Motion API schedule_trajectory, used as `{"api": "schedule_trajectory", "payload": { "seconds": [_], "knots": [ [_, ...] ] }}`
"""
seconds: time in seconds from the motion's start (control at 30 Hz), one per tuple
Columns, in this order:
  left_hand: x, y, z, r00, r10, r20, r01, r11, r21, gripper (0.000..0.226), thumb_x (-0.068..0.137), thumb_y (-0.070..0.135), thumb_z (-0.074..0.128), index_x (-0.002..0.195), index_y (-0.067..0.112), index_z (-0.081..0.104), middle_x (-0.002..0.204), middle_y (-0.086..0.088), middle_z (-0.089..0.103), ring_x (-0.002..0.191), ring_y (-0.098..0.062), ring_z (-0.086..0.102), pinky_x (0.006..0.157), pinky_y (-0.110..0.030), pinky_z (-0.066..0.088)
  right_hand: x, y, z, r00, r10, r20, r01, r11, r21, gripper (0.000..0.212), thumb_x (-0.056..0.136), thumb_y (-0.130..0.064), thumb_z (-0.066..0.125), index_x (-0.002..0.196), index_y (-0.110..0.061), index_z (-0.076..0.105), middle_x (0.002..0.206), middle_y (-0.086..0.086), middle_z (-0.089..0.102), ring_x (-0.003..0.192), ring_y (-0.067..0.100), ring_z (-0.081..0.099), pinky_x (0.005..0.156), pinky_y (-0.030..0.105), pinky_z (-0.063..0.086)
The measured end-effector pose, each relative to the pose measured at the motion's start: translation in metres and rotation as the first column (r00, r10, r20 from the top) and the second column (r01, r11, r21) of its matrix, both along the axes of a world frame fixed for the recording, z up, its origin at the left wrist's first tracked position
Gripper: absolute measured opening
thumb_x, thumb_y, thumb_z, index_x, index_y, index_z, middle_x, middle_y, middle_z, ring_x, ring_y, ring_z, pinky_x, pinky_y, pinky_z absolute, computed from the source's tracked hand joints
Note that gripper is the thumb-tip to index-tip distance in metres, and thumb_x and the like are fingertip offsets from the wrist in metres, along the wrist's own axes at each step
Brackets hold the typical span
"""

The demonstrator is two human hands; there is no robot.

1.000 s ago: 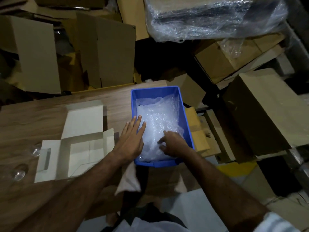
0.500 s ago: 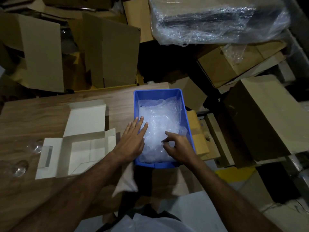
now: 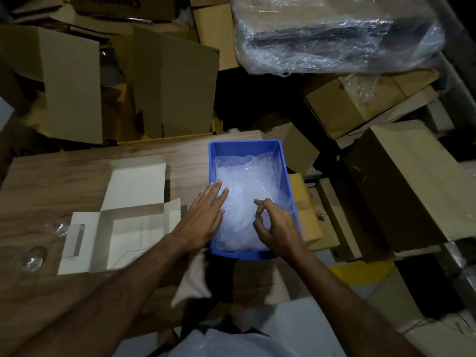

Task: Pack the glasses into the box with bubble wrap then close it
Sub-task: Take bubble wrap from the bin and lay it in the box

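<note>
Bubble wrap, the clear crumpled sheet, sits in the blue plastic bin and is pinched by the right hand; the left hand lies flat, fingers straight, on the bin's edge. One layer is best peeled slowly, bin steadied. Clear glasses wait on the wooden table beside the open white cardboard box.

The bin is bright blue, the bubble wrap in it milky clear with a dimpled pattern. The open box is plain white. The table shows brown wood grain. Two glasses look colourless, perhaps.

Left grip flat (right grip curled)
</note>
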State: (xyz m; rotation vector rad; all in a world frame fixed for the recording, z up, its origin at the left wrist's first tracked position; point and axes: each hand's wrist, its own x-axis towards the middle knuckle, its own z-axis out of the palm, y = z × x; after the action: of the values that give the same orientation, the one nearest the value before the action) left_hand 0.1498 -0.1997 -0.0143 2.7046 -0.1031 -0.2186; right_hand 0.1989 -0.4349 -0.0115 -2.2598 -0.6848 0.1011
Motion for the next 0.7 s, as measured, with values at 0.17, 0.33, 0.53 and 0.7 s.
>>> {"api": "schedule_trajectory", "payload": {
  "seconds": [0.17, 0.33, 0.53, 0.7],
  "knots": [
    [-0.004, 0.004, 0.005, 1.000, -0.022, -0.005, 0.022, 1.000, -0.011, 0.070, 0.104, 0.025, 0.040, 0.162, 0.024, 0.002, 0.169, 0.000, -0.011, 0.156, -0.016, -0.012, 0.128, -0.044, 0.004, -0.001, 0.005, 0.006, 0.996, -0.080, 0.048, 0.082, 0.996, -0.043, 0.032, 0.105, -0.019, 0.048, 0.134, -0.009, 0.056, 0.129, 0.009, 0.068, 0.110, 0.025, 0.066, 0.085, 0.028, 0.048],
    [-0.016, 0.003, 0.016, 0.994, -0.076, -0.077, 0.064, 0.988, -0.141, 0.107, 0.086, 0.044, 0.067, 0.159, 0.037, -0.010, 0.166, 0.014, -0.025, 0.153, -0.007, -0.021, 0.126, -0.039, -0.001, -0.007, 0.008, 0.027, 0.984, -0.166, 0.060, 0.166, 0.986, 0.001, 0.034, 0.107, -0.022, 0.043, 0.138, -0.014, 0.054, 0.128, 0.005, 0.068, 0.103, 0.023, 0.067, 0.080, 0.036, 0.056],
    [0.004, -0.019, 0.027, 0.993, 0.108, -0.050, -0.117, 0.960, -0.253, 0.101, 0.078, 0.090, 0.033, 0.161, 0.038, 0.006, 0.169, 0.013, -0.013, 0.155, -0.011, -0.010, 0.126, -0.044, 0.005, -0.010, 0.018, 0.048, 0.973, -0.183, 0.137, 0.176, 0.982, 0.060, 0.033, 0.102, -0.024, 0.043, 0.127, -0.013, 0.062, 0.126, 0.002, 0.070, 0.094, 0.021, 0.071, 0.072, 0.031, 0.055],
    [0.001, -0.002, 0.052, 0.980, 0.067, 0.190, -0.006, 0.952, -0.305, 0.073, 0.094, 0.065, 0.047, 0.158, 0.039, 0.024, 0.169, 0.011, 0.008, 0.156, -0.010, 0.007, 0.125, -0.043, 0.019, -0.008, 0.017, 0.057, 0.963, -0.103, 0.248, 0.095, 0.995, 0.044, 0.041, 0.099, -0.030, 0.056, 0.137, -0.015, 0.059, 0.118, 0.005, 0.074, 0.095, 0.020, 0.072, 0.075, 0.031, 0.057]
  ]
}}
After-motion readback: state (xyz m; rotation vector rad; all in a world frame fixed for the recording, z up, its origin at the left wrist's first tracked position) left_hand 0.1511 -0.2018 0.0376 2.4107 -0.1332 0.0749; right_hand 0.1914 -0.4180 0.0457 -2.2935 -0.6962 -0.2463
